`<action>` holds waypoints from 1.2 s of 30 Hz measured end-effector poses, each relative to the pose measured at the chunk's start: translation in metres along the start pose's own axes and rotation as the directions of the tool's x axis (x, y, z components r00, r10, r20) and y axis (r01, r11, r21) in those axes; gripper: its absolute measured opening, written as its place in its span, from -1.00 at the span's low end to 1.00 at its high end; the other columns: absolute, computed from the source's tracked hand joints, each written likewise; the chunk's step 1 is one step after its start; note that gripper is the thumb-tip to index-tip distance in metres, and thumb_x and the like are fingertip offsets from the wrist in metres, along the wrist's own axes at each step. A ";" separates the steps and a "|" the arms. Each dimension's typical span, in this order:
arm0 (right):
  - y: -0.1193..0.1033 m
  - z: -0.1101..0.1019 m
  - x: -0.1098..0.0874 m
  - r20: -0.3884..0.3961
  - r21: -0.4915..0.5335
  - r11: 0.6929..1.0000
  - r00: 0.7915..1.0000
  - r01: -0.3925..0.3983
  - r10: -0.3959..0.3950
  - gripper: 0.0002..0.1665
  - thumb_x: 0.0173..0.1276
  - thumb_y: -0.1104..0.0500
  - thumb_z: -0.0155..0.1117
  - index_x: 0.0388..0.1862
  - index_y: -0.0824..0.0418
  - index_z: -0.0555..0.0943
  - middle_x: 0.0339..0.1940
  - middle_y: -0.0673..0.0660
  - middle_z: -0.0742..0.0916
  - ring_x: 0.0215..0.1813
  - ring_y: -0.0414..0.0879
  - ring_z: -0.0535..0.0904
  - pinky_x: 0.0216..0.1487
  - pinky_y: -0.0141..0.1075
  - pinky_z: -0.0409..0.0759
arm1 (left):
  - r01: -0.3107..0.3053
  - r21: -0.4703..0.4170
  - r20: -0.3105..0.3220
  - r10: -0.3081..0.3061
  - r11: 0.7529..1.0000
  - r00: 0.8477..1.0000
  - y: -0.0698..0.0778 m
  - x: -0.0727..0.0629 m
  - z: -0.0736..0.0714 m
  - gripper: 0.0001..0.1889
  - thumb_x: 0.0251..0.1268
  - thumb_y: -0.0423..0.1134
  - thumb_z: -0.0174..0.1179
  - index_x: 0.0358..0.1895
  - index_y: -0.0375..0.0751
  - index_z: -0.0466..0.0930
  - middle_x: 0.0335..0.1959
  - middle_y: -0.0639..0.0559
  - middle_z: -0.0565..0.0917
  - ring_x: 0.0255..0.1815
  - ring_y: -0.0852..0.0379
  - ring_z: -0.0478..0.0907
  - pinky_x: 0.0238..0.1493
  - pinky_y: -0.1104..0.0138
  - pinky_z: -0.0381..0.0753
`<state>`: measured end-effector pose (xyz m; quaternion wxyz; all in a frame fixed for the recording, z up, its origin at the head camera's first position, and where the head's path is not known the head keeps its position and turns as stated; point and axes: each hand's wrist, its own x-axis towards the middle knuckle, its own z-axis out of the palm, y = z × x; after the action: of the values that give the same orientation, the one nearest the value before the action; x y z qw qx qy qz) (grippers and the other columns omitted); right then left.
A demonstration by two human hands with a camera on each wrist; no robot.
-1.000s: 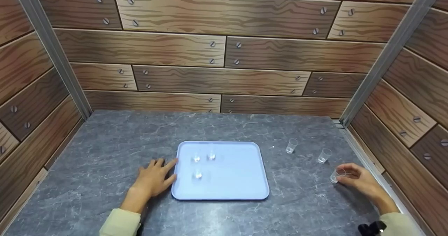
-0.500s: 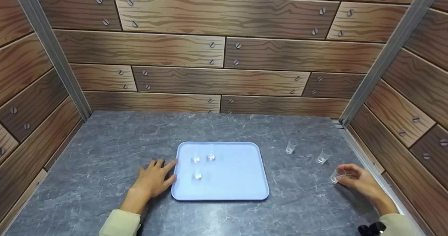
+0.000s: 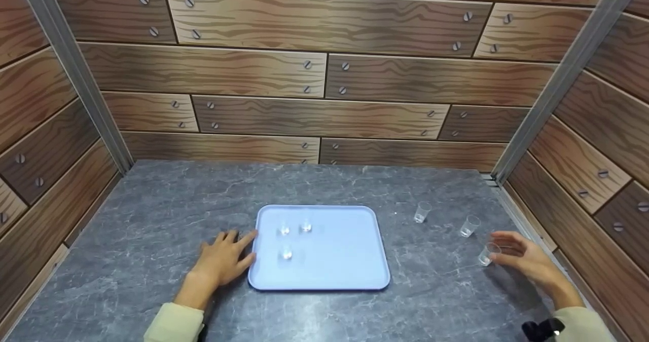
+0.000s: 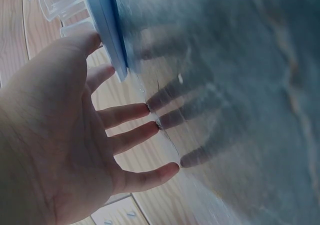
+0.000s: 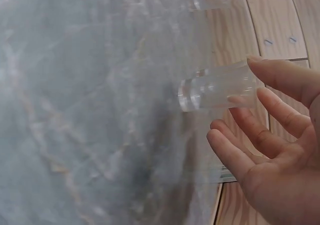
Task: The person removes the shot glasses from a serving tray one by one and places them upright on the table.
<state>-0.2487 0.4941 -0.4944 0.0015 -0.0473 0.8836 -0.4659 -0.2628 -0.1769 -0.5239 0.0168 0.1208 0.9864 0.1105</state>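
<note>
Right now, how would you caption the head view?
Left hand touches tray with three glasses; right hand at another glass on the table.

Left hand (image 4: pixel 65 130) touching blue tray (image 4: pixel 106 25), clear cups (image 4: pixel 60 3) on it, fingertips (image 4: pixel 171 170) on grey tabletop (image 4: pixel 245 85)

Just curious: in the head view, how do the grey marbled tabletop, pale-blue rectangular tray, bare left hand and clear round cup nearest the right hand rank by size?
1. Grey marbled tabletop
2. Pale-blue rectangular tray
3. Bare left hand
4. Clear round cup nearest the right hand
</note>
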 end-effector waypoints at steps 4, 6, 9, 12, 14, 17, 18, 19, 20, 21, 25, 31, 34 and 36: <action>-0.009 -0.004 0.000 -0.001 0.021 0.999 0.999 0.049 -0.049 -0.29 0.42 0.27 0.38 0.41 0.53 0.33 0.06 -0.34 0.68 0.07 -0.50 0.61 0.05 -0.56 0.60 | 0.001 0.004 0.002 -0.001 1.000 1.000 0.000 0.001 0.000 -0.42 0.55 0.13 0.08 0.55 0.15 0.35 0.39 -0.31 0.49 0.41 -0.39 0.41 0.19 -0.53 0.36; -0.015 -0.004 -0.001 -0.012 0.040 0.997 0.997 0.073 -0.072 -0.31 0.41 0.31 0.37 0.40 0.56 0.33 0.04 -0.36 0.69 0.06 -0.50 0.63 0.04 -0.56 0.62 | -0.001 0.008 -0.002 0.001 1.000 1.000 0.000 0.001 0.001 -0.42 0.55 0.13 0.07 0.55 0.16 0.35 0.38 -0.31 0.50 0.40 -0.39 0.41 0.17 -0.52 0.38; -0.027 -0.002 -0.001 -0.023 0.044 0.995 0.996 0.088 -0.088 -0.31 0.41 0.32 0.37 0.40 0.54 0.34 0.04 -0.38 0.70 0.06 -0.51 0.62 0.05 -0.58 0.61 | -0.007 0.016 -0.011 0.007 1.000 1.000 0.001 0.001 0.000 -0.42 0.55 0.14 0.07 0.54 0.15 0.36 0.36 -0.31 0.50 0.39 -0.38 0.42 0.14 -0.51 0.40; -0.040 0.000 -0.001 -0.021 0.037 0.995 0.995 0.095 -0.094 -0.30 0.42 0.27 0.38 0.43 0.49 0.35 0.07 -0.38 0.69 0.08 -0.53 0.61 0.06 -0.58 0.60 | -0.007 0.020 -0.014 0.007 1.000 1.000 0.001 0.001 -0.001 -0.42 0.55 0.13 0.07 0.54 0.14 0.36 0.36 -0.31 0.51 0.38 -0.38 0.43 0.14 -0.52 0.39; -0.047 0.003 0.000 -0.015 0.025 0.994 0.994 0.109 -0.109 -0.30 0.42 0.24 0.38 0.43 0.47 0.36 0.10 -0.36 0.68 0.09 -0.53 0.60 0.07 -0.58 0.59 | -0.006 0.021 -0.014 0.006 1.000 1.000 0.001 0.001 -0.002 -0.42 0.54 0.13 0.08 0.54 0.13 0.36 0.36 -0.30 0.51 0.38 -0.39 0.43 0.14 -0.52 0.39; -0.055 0.011 0.003 -0.013 0.023 0.987 0.987 0.160 -0.159 -0.33 0.41 0.27 0.39 0.40 0.48 0.39 0.12 -0.29 0.70 0.10 -0.51 0.61 0.10 -0.58 0.59 | -0.003 0.017 -0.014 0.004 1.000 1.000 0.001 0.002 -0.003 -0.42 0.54 0.13 0.08 0.54 0.14 0.36 0.36 -0.31 0.51 0.39 -0.39 0.43 0.16 -0.53 0.38; -0.057 0.014 0.005 -0.014 0.027 0.984 0.984 0.176 -0.176 -0.34 0.40 0.29 0.40 0.38 0.49 0.40 0.12 -0.27 0.71 0.11 -0.50 0.62 0.11 -0.59 0.59 | -0.004 0.016 -0.015 0.004 1.000 1.000 0.001 0.002 -0.003 -0.42 0.54 0.13 0.08 0.55 0.13 0.36 0.37 -0.31 0.51 0.39 -0.40 0.42 0.16 -0.53 0.37; -0.059 0.017 0.006 -0.010 0.032 0.981 0.981 0.193 -0.193 -0.36 0.39 0.31 0.39 0.37 0.50 0.41 0.12 -0.26 0.71 0.11 -0.50 0.62 0.12 -0.59 0.59 | -0.004 0.015 -0.016 0.004 1.000 1.000 0.001 0.002 -0.003 -0.42 0.54 0.12 0.08 0.55 0.13 0.36 0.37 -0.31 0.51 0.39 -0.40 0.42 0.17 -0.53 0.37; -0.061 0.020 0.008 -0.005 0.044 0.978 0.979 0.206 -0.206 -0.36 0.38 0.33 0.39 0.36 0.52 0.41 0.11 -0.26 0.71 0.11 -0.48 0.63 0.13 -0.59 0.59 | -0.003 0.014 -0.016 0.003 1.000 1.000 0.001 0.002 -0.003 -0.42 0.54 0.12 0.08 0.55 0.13 0.35 0.37 -0.31 0.50 0.39 -0.40 0.42 0.17 -0.54 0.36; -0.063 0.023 0.009 0.000 0.055 0.975 0.977 0.213 -0.213 -0.37 0.37 0.35 0.39 0.35 0.52 0.42 0.10 -0.25 0.72 0.11 -0.47 0.63 0.14 -0.58 0.59 | -0.001 0.013 -0.013 0.001 1.000 1.000 0.001 0.002 -0.002 -0.41 0.54 0.13 0.08 0.55 0.14 0.35 0.37 -0.31 0.50 0.40 -0.41 0.42 0.18 -0.54 0.36; -0.071 0.034 0.015 0.035 0.088 0.971 0.973 0.223 -0.226 -0.38 0.35 0.37 0.40 0.33 0.52 0.43 0.07 -0.30 0.72 0.12 -0.46 0.64 0.15 -0.53 0.62 | 0.007 0.005 0.003 -0.007 1.000 1.000 0.001 0.001 -0.001 -0.41 0.54 0.14 0.07 0.55 0.15 0.35 0.39 -0.32 0.50 0.42 -0.43 0.40 0.21 -0.56 0.32; -0.080 0.049 0.020 0.081 0.112 0.968 0.969 0.226 -0.235 -0.40 0.36 0.35 0.40 0.32 0.49 0.46 0.11 -0.21 0.73 0.15 -0.44 0.63 0.12 -0.48 0.65 | 0.007 -0.001 0.005 -0.007 1.000 1.000 0.001 0.002 0.000 -0.42 0.54 0.14 0.08 0.54 0.15 0.36 0.39 -0.33 0.50 0.41 -0.42 0.41 0.21 -0.56 0.32; -0.086 0.057 0.023 0.101 0.113 0.967 0.966 0.227 -0.239 -0.42 0.36 0.34 0.40 0.32 0.45 0.48 0.12 -0.19 0.73 0.15 -0.43 0.63 0.11 -0.46 0.65 | 0.011 -0.001 0.008 -0.011 1.000 1.000 0.001 0.002 0.000 -0.42 0.54 0.14 0.07 0.54 0.15 0.36 0.40 -0.33 0.49 0.42 -0.42 0.40 0.22 -0.56 0.32; -0.091 0.063 0.027 0.120 0.115 0.967 0.963 0.227 -0.240 -0.42 0.36 0.32 0.41 0.32 0.43 0.50 0.11 -0.20 0.73 0.15 -0.42 0.63 0.12 -0.45 0.65 | 0.011 0.004 0.009 -0.011 1.000 1.000 0.000 0.002 -0.001 -0.42 0.54 0.14 0.07 0.55 0.15 0.35 0.39 -0.32 0.49 0.42 -0.42 0.40 0.20 -0.56 0.33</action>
<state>-0.2649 0.3888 -0.4535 0.0076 -0.1818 0.8452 -0.5025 -0.2650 -0.1762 -0.5233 0.0217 0.1161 0.9871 0.1079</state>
